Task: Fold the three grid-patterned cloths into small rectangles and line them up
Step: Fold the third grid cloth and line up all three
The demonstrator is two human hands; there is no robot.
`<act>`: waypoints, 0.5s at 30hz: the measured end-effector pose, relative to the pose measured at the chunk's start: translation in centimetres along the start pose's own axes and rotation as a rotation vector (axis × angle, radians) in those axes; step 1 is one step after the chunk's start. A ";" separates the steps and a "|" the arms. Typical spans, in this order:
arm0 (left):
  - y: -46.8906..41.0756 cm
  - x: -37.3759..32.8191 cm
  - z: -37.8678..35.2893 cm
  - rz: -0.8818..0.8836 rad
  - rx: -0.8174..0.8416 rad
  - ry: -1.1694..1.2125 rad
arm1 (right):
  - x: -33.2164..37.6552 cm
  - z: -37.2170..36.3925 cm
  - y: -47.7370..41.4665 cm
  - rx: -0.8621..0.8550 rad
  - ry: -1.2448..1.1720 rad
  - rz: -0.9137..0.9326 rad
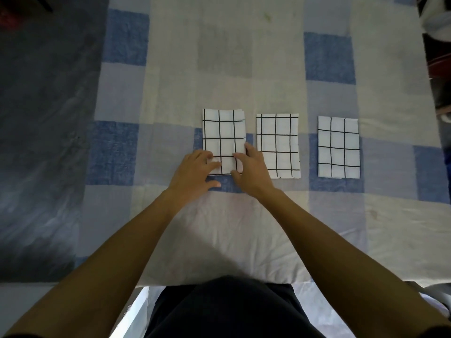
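Three white cloths with black grid lines lie folded into small rectangles, side by side in a row on the bed. The left cloth (223, 135) has both hands on its near end. My left hand (195, 173) rests with its fingers flat on the cloth's near left corner. My right hand (250, 170) lies with straight fingers on the near right corner and along the right edge. The middle cloth (278, 145) and the right cloth (338, 146) lie flat and untouched.
The cloths lie on a blue, white and grey checked bedsheet (229, 228). A dark grey blanket (44, 142) covers the left side. Dark clutter (436, 32) sits past the bed's right edge. The bed's near edge runs just in front of my body.
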State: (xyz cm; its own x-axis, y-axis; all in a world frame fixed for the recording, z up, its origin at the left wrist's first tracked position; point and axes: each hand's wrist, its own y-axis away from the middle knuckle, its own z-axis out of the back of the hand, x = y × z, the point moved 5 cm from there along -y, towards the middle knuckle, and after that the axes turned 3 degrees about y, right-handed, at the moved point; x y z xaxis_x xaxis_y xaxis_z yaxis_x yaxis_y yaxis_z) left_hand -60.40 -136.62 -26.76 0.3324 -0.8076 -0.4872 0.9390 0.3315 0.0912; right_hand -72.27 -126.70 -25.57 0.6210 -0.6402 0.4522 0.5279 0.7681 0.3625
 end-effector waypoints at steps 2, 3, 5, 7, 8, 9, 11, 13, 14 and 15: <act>0.0 -0.3 0.0 -0.056 -0.075 -0.016 | -0.1 -0.1 0.2 0.018 0.001 0.023; -0.1 -0.4 0.0 -0.082 -0.100 -0.030 | -0.2 -0.2 0.4 0.028 0.011 0.037; 0.0 -0.6 0.1 -0.144 -0.132 -0.062 | -0.4 -0.3 0.8 0.034 0.037 0.067; 0.1 -0.6 0.2 -0.199 -0.162 -0.096 | -0.5 -0.6 1.3 0.026 0.053 0.078; 0.2 -0.7 0.1 -0.231 -0.156 -0.121 | -0.5 -0.7 1.5 0.024 0.058 0.075; 0.2 -0.8 0.1 -0.261 -0.136 -0.150 | -0.4 -0.8 1.8 0.025 0.069 0.071; 0.1 -1.0 0.0 -0.311 -0.106 -0.218 | -0.3 -1.0 2.1 0.038 0.120 0.066; 0.0 -1.2 0.1 -0.315 -0.067 -0.254 | -0.1 -1.2 2.4 0.055 0.194 0.058; 0.1 -1.3 0.2 -0.311 -0.062 -0.258 | 0.1 -1.3 2.5 0.058 0.227 0.049; 0.2 -1.4 0.5 -0.299 -0.063 -0.250 | 0.2 -1.3 2.6 0.052 0.249 0.040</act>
State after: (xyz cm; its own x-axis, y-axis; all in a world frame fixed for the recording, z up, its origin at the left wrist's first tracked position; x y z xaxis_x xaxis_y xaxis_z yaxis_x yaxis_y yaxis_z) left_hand -60.66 -135.63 -25.61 0.0635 -0.9643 -0.2570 0.9930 0.0868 -0.0801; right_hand -70.01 -124.86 -25.59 0.7678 -0.5881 0.2543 0.4736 0.7882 0.3930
